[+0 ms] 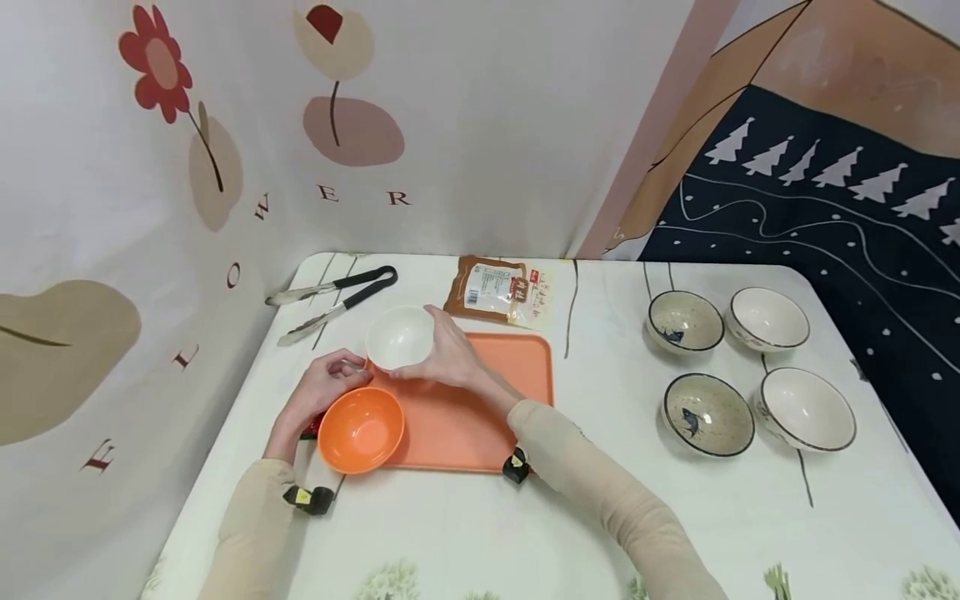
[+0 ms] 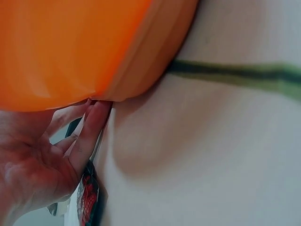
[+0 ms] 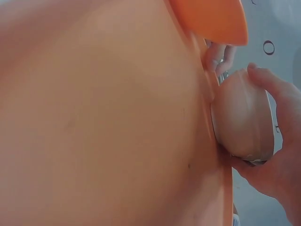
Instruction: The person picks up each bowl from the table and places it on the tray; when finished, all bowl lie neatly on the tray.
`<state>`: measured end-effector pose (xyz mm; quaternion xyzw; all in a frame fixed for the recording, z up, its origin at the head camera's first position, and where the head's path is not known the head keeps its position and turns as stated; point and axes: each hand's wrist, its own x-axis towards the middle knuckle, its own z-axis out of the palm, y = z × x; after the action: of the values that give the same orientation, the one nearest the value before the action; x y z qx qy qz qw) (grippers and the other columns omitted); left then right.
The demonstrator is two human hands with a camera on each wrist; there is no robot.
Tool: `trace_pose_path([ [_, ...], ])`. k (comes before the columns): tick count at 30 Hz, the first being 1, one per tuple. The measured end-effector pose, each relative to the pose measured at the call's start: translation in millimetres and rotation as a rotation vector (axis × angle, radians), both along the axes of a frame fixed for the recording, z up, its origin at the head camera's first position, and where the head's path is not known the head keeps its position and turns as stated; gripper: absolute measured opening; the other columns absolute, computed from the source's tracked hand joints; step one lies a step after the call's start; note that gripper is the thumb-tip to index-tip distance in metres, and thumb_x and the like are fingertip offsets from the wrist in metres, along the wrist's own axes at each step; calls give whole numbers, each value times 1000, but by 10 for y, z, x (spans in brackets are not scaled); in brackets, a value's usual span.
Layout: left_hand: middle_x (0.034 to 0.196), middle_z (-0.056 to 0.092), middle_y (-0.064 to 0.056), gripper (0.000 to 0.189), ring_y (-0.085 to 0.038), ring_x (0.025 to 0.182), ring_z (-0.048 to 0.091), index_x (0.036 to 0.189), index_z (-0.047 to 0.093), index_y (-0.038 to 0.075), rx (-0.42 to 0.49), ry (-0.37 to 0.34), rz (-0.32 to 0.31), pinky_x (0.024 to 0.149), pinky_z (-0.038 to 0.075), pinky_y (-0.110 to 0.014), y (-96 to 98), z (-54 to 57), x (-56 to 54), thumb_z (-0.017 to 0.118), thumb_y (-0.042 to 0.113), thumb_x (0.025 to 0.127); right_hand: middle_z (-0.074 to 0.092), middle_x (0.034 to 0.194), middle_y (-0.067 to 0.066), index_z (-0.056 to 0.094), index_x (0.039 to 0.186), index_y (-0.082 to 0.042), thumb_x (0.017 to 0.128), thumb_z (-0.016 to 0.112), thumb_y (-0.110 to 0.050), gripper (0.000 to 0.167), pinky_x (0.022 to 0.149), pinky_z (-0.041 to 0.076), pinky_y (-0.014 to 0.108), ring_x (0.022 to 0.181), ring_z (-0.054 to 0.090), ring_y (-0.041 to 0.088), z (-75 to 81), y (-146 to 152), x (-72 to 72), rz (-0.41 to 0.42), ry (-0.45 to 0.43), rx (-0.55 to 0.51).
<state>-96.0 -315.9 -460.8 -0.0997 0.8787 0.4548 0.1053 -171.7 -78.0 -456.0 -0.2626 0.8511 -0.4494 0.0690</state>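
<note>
My right hand (image 1: pixel 446 354) grips a small white bowl (image 1: pixel 400 336), thumb on one side and fingers on the other, over the far left corner of the orange tray (image 1: pixel 480 417). In the right wrist view, the white bowl (image 3: pixel 244 117) overlaps the tray's edge. My left hand (image 1: pixel 330 383) is at the tray's left edge, its loosely bent fingertips close to the rim. Just in front of it is an orange bowl (image 1: pixel 362 429), overlapping the tray's left side. That bowl partly hides the left fingers (image 2: pixel 89 132) in the left wrist view.
Black-handled tongs (image 1: pixel 337 300) lie at the back left, and a brown-and-white food packet (image 1: pixel 491 287) behind the tray. Two speckled bowls (image 1: pixel 708 417) and two white patterned bowls (image 1: pixel 806 408) stand on the right. A red-and-dark packet (image 2: pixel 88 195) lies under the left hand.
</note>
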Motion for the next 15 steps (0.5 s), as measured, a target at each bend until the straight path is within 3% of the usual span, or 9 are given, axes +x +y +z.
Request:
trace_pose_path([
  [9,102,72,-14,28,-17,85,64,116,65,3,-20,40,-4,77,52,-26,1,4,10,69,22,96,47,147,11,27,156,-5,63,93,-50,123,105,49,42,125,56,24,4,-143,19,11,-18,-6],
  [15,94,70,-10,25,-16,80,63,114,64,2,0,39,5,75,51,-26,2,-13,14,70,18,95,47,146,12,25,157,-5,65,93,-49,123,104,49,44,124,56,24,-8,-214,32,30,-27,-11],
])
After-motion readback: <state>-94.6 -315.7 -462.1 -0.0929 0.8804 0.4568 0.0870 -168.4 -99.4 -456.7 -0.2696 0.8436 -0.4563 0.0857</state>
